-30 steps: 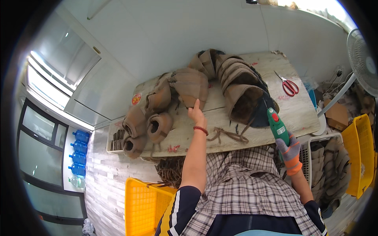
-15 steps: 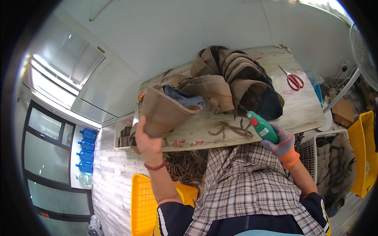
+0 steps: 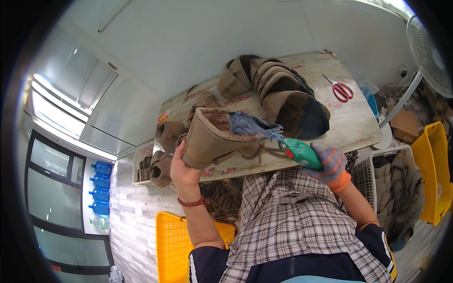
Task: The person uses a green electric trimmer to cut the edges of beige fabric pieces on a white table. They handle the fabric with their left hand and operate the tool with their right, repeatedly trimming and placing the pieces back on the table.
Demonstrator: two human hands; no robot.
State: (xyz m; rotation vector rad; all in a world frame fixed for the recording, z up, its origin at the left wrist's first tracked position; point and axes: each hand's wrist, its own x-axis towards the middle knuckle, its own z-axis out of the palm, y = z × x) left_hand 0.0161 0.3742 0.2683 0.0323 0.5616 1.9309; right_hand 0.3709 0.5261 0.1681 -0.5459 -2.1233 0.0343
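My bare left hand [image 3: 185, 170] grips a brown boot upper [image 3: 210, 140] over the near edge of the table. Brown fleece lines its opening, and ragged blue-grey cloth [image 3: 252, 125] hangs from its right side. A grey and orange glove covers my right hand [image 3: 330, 165], which is wrapped round a green handheld power tool [image 3: 304, 154] with a red button. The tool's front end is at the lower tip of the cloth; whether they touch I cannot tell. Behind, a curved row of nested brown uppers [image 3: 278, 78] stands on the worn table [image 3: 351, 125].
Red-handled scissors [image 3: 339, 89] lie at the table's right. More brown boot pieces [image 3: 165, 134] sit at its left edge. Yellow crates [image 3: 172, 245] stand below left and far right. A white basket [image 3: 373, 188] holds uppers beside my right arm, near a standing fan [image 3: 427, 56].
My left hand has turned the boot upper and brought it rightward, showing its fleece-lined opening. The green tool now lies more level, with its front end at the blue-grey cloth.
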